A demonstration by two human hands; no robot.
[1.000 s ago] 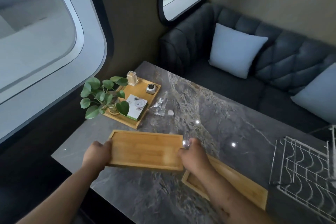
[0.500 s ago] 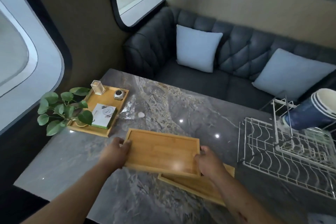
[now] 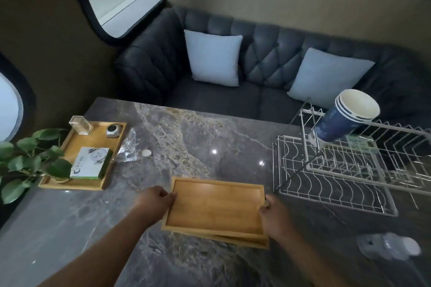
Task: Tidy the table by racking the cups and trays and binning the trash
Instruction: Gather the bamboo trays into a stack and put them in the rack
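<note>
Where a sofa backs it, the marble table gleams.

I'm scanning for anything I can actually read, and nothing is coming through clearly. The white and green box on the far tray is showing a round printed emblem and a small dark logo near its corner, but the characters are blurring out. The green and white label lying in the wire rack is carrying print too small to make out. The blue paper cups are showing only a pale pattern, no legible words.
</note>
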